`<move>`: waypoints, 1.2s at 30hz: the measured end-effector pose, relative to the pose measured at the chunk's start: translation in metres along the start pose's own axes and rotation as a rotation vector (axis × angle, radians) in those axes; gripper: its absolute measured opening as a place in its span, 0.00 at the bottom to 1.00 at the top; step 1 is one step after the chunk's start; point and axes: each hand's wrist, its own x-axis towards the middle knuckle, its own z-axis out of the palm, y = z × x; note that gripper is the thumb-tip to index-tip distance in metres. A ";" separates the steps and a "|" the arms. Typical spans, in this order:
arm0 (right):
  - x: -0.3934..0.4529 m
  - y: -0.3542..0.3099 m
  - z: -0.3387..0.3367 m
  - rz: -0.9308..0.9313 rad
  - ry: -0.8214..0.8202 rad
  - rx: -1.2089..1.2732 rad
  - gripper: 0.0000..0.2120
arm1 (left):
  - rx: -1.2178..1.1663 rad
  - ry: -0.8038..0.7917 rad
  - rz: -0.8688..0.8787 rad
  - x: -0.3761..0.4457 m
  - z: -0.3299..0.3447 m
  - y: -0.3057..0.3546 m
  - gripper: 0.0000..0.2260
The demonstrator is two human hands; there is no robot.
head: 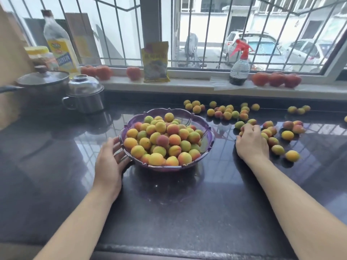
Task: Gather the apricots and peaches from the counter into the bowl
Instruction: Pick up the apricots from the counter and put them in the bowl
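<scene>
A purple scalloped bowl (207, 126) stands mid-counter, heaped with apricots and peaches (161, 141). My left hand (110, 160) rests against the bowl's left side, fingers straight along its wall. My right hand (250, 141) lies on the counter to the right of the bowl, its fingers curled over loose fruit (244, 128) at its fingertips. More loose apricots and peaches lie scattered right of my hand (287, 135) and toward the back (227, 111).
The dark glossy counter (178, 203) reaches to a window sill carrying tomatoes (276, 79), a spray bottle (240, 70) and a yellow packet (155, 62). At back left stand a lidded pot (45, 85), a steel lidded mug (84, 94) and an oil bottle (60, 45).
</scene>
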 end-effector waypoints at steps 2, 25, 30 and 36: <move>-0.002 0.001 -0.002 -0.024 0.026 0.050 0.05 | 0.052 0.034 0.103 -0.009 0.004 -0.006 0.16; -0.049 -0.058 -0.052 -0.178 0.102 0.742 0.06 | 0.160 -0.003 0.159 -0.004 0.002 -0.014 0.23; -0.023 -0.007 -0.040 0.144 0.087 0.402 0.12 | 0.186 -0.039 0.173 -0.003 0.001 -0.017 0.23; -0.009 0.000 -0.029 0.255 -0.115 0.175 0.27 | 0.161 -0.067 0.177 -0.002 0.001 -0.018 0.23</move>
